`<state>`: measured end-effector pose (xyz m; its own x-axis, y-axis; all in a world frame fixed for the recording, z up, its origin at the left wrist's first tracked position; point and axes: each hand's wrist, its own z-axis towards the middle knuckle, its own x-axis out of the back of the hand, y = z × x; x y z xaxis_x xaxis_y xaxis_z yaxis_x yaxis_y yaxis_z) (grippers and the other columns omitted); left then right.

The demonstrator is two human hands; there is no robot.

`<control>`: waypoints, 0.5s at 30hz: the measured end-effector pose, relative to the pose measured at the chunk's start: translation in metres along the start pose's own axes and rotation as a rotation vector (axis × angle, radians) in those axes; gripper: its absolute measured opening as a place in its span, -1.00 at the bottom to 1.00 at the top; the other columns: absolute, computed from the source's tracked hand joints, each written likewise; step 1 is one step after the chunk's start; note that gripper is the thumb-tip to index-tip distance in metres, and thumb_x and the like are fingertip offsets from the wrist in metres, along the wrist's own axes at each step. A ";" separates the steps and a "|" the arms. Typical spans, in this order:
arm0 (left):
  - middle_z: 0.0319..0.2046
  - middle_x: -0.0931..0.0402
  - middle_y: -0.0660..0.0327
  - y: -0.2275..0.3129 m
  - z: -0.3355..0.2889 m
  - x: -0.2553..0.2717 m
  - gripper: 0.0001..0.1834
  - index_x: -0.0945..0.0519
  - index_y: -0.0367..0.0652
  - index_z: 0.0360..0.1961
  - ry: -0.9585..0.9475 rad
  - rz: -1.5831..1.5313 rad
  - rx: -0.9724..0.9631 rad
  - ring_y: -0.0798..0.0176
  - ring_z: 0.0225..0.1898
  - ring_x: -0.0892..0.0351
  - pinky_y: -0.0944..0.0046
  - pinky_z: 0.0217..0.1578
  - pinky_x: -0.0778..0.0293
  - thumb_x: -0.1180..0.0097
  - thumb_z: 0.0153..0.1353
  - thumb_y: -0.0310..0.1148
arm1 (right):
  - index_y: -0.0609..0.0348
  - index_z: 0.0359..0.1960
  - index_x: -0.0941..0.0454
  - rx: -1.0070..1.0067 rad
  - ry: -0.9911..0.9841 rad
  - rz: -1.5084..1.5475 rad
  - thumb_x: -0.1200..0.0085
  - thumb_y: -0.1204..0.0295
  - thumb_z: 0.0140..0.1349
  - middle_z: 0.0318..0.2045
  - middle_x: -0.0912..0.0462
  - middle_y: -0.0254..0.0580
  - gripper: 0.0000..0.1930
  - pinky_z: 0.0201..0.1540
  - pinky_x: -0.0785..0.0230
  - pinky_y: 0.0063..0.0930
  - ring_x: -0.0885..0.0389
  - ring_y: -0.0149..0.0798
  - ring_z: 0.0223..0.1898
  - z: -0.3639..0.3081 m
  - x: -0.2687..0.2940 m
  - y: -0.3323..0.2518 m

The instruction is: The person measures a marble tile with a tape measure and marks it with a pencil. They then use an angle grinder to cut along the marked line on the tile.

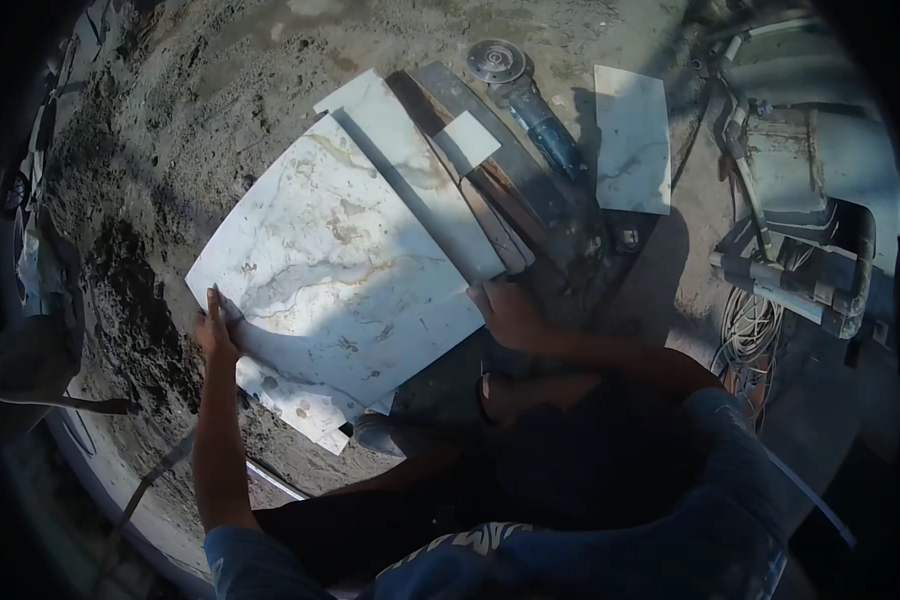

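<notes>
Between my two hands is a large white marble-patterned tile (340,255), spotted with dirt and lying at a slant over other pieces. My left hand (216,330) grips its left corner, thumb on top and fingers underneath. At the opposite right corner, my right hand (510,312) is closed on the edge. Beneath it shows another marbled tile (410,150) toward the back, and a broken tile piece (305,400) sticks out at the near left. A small white tile offcut (467,142) rests on dark boards just beyond.
An angle grinder (545,125) with a disc lies behind the boards (505,170). Farther right, a rectangular marbled tile (632,140) is on the ground. A metal-framed machine (800,200) and a coiled cable (752,325) are at the right. Rough dirt (170,140) covers the left.
</notes>
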<state>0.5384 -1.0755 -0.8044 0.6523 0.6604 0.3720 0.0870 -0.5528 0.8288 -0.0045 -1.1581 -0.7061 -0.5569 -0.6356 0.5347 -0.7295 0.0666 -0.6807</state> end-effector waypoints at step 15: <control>-0.24 -0.52 0.16 0.002 -0.014 -0.031 -0.41 -0.52 -0.25 -0.12 0.020 -0.008 0.065 0.22 -0.29 -0.57 0.16 -0.32 -0.57 -0.36 0.23 0.11 | 0.32 -0.26 -0.57 0.058 -0.161 -0.378 0.17 0.17 0.54 -0.36 -0.66 0.27 -0.57 -0.07 -0.46 0.14 -0.65 0.30 -0.22 0.024 0.059 -0.009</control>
<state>0.5073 -1.0900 -0.8086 0.6360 0.6750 0.3740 0.1419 -0.5787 0.8031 -0.0211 -1.2149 -0.6801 -0.1817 -0.7195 0.6703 -0.8447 -0.2348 -0.4811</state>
